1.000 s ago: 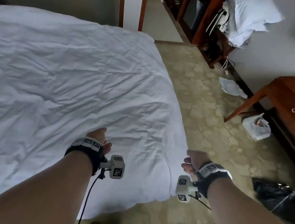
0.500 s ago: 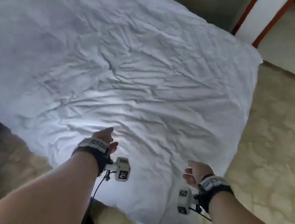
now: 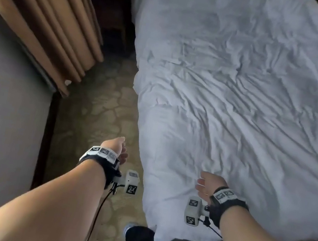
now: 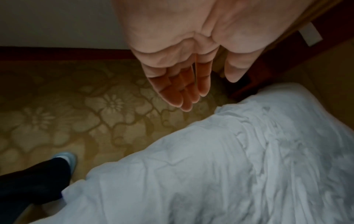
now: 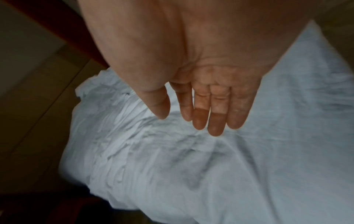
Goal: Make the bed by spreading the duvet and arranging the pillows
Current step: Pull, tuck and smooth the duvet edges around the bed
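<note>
Head view is showing the duvet (image 3: 238,117) lying spread over the bed, filling the frame from 12 to 4 o'clock, creased, its near corner hanging toward the carpet (image 3: 100,110) at 6 o'clock. The left hand (image 3: 114,146) is hovering over the carpet at 7 o'clock, holding nothing, fingers (image 4: 184,91) straight and pressed together. The right hand (image 3: 207,184) is hanging over the duvet's near edge, fingers (image 5: 216,119) straight, close together, thumb apart. A foot (image 4: 67,159) is standing just beside the drooping corner and could tread on it, dragging the duvet askew. No pillows or containers are showing
</note>
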